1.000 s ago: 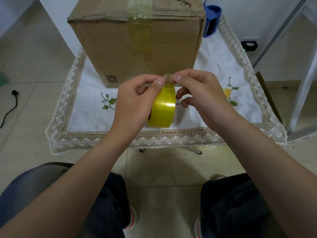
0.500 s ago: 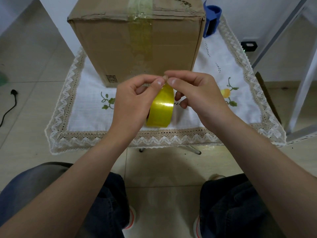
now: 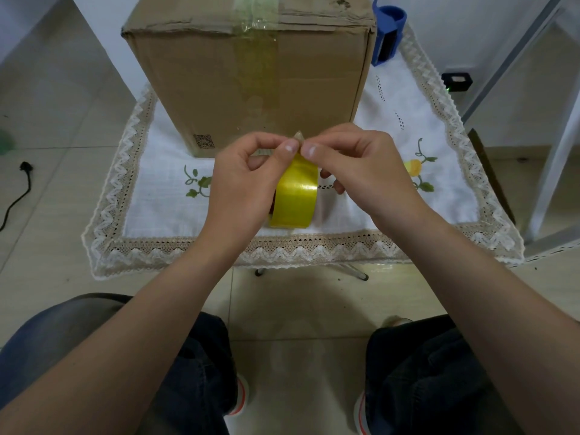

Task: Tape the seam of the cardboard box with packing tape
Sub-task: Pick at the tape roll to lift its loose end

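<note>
— While both thumbs meet at the top of the tape roll, what do the fingers do?
— The left hand grips the roll; the right hand pinches its loose end. The cardboard box stands just behind, on the lace-edged cloth.

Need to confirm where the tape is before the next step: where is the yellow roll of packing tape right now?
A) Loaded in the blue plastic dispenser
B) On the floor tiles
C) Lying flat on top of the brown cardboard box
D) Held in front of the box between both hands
D: the yellow roll of packing tape hangs between the left hand and right hand, whose fingertips pinch its free end, in front of the brown cardboard box.
</note>
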`<state>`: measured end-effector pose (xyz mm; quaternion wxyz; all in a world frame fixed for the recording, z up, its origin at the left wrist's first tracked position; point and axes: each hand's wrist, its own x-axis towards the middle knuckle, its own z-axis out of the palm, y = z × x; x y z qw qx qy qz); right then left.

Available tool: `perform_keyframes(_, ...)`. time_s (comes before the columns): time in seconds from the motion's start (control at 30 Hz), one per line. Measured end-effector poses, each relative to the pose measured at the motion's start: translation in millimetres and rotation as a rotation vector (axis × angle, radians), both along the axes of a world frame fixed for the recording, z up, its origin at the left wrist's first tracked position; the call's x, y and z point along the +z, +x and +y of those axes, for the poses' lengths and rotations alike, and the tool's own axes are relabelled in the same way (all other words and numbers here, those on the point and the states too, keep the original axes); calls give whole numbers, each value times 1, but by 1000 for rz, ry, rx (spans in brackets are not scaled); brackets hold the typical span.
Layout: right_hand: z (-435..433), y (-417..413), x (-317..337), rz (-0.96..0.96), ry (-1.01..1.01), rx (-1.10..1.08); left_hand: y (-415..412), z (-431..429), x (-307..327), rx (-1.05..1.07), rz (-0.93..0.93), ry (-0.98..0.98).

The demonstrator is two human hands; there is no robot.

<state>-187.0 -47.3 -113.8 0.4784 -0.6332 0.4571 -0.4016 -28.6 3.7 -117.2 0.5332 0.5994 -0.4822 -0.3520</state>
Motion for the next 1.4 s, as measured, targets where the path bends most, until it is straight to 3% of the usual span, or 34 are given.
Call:
perform_keyframes(0.2, -2, -1, -1, 35, -94, -21, -3, 1, -2, -68, -3, 4)
perform_keyframes(0.5, 0, 1, 0, -48, -6, -93, -5, 4, 6, -197, -3, 6)
perform_keyframes(0.83, -2, -2, 4, -181, 151, -247, -6, 5, 4, -168, 123, 34)
perform_keyframes(1.07, -2, -1, 6, -25, 499, -13, -2, 0, 1, -125, 84, 42)
perform_keyframes(1.2, 1, 1, 3, -19, 430, 79, -4, 2, 2, -160, 42, 48)
perform_keyframes(1.4, 7, 2, 2, -155, 412, 26, -6, 4, 5, -210, 4, 38)
